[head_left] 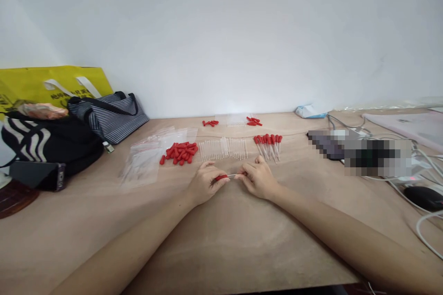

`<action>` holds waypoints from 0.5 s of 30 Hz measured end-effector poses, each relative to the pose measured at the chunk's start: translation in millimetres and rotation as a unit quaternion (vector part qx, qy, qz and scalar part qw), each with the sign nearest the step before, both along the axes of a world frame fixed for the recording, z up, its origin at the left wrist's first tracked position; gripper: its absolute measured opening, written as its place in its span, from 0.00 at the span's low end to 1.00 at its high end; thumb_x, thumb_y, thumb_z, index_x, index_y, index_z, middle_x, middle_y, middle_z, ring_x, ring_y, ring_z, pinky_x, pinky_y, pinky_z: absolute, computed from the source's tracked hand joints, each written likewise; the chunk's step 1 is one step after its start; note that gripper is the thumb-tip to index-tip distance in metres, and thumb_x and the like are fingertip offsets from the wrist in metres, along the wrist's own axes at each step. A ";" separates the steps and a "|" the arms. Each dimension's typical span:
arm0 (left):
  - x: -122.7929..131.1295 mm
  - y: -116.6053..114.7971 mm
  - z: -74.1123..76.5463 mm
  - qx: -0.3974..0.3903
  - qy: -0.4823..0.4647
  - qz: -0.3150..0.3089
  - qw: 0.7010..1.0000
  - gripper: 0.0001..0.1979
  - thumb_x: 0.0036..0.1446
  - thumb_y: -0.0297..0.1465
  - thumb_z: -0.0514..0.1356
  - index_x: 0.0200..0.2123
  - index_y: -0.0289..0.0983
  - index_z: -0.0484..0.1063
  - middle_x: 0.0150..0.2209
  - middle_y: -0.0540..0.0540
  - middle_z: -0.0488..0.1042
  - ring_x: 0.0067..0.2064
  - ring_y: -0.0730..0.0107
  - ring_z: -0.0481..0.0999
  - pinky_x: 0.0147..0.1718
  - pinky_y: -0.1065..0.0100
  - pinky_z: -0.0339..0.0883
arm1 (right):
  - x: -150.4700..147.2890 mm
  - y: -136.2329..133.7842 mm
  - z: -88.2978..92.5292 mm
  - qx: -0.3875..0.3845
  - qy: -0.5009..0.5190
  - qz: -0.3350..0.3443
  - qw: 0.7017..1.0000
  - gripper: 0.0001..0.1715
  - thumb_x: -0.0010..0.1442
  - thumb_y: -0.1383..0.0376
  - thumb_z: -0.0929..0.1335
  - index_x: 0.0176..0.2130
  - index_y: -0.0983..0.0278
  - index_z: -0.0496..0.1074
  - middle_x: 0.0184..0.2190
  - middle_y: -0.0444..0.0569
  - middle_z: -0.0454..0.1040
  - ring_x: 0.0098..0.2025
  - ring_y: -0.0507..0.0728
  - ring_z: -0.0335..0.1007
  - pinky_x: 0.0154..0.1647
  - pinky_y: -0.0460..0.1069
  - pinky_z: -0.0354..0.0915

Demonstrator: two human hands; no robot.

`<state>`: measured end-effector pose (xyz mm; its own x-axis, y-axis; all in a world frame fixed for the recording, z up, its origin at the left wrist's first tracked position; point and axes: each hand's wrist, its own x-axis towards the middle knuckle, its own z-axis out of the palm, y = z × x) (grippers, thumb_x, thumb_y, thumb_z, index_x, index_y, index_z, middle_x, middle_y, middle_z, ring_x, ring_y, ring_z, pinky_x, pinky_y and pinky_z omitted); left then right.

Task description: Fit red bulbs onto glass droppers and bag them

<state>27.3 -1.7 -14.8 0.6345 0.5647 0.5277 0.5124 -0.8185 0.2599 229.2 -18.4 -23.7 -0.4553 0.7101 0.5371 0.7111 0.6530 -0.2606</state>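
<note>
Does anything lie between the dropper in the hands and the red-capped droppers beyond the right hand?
Nothing visible: only bare table separates the dropper, held by left hand and right hand, from the capped droppers.

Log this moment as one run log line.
left hand: pinches red cap | right hand: pinches clear tube | behind: cap pile, tube row, capped droppers

Wooden table (221, 249), red caps (180, 152), clear tubes (223, 148), plastic bags (145, 159), striped bag (110, 117).

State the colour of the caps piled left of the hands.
The caps are red; head view.
</note>
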 end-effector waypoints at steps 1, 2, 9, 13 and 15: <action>0.6 -0.8 0.9 0.006 0.002 -0.004 1.000 0.10 0.56 0.33 0.52 0.28 0.37 0.70 0.24 0.51 0.74 0.26 0.75 0.70 0.46 0.60 0.56 | 0.3 1.2 -1.0 0.000 0.010 0.014 1.000 0.13 0.60 0.62 0.58 0.28 0.65 0.64 0.25 0.45 0.72 0.24 0.50 0.61 0.34 0.49 0.46; 1.2 -1.5 1.6 0.011 0.004 -0.009 1.000 0.10 0.56 0.33 0.52 0.28 0.37 0.69 0.24 0.51 0.74 0.25 0.75 0.70 0.46 0.61 0.57 | 0.6 2.4 -2.1 0.000 0.022 0.030 0.999 0.14 0.60 0.61 0.58 0.27 0.65 0.64 0.23 0.45 0.71 0.23 0.50 0.60 0.34 0.48 0.47; 2.5 -3.1 1.8 0.050 0.018 -0.022 0.998 0.09 0.56 0.32 0.52 0.26 0.36 0.68 0.23 0.51 0.73 0.24 0.76 0.69 0.45 0.61 0.57 | -4.1 3.4 -3.5 -0.036 0.090 0.082 0.992 0.14 0.59 0.61 0.60 0.26 0.65 0.63 0.19 0.43 0.67 0.20 0.48 0.56 0.33 0.47 0.52; 2.5 -3.3 1.1 0.065 0.017 -0.020 0.998 0.09 0.56 0.31 0.52 0.26 0.36 0.67 0.24 0.51 0.74 0.25 0.76 0.69 0.45 0.62 0.56 | -8.4 1.2 -0.3 -0.051 0.109 0.073 0.990 0.14 0.58 0.61 0.61 0.24 0.65 0.64 0.17 0.42 0.66 0.21 0.49 0.56 0.31 0.47 0.53; 2.8 -3.3 0.7 0.067 0.017 -0.021 0.997 0.09 0.56 0.31 0.52 0.26 0.36 0.67 0.24 0.51 0.74 0.25 0.75 0.69 0.45 0.62 0.56 | -10.0 0.9 0.0 -0.062 0.114 0.064 0.989 0.13 0.57 0.61 0.62 0.24 0.65 0.65 0.17 0.43 0.66 0.22 0.50 0.58 0.30 0.46 0.53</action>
<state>30.1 -5.0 -14.2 0.6746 0.4636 0.5744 0.4842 -0.8653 0.1297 219.2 -17.5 -23.7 -0.4227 0.7219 0.5479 0.5381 0.6864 -0.4892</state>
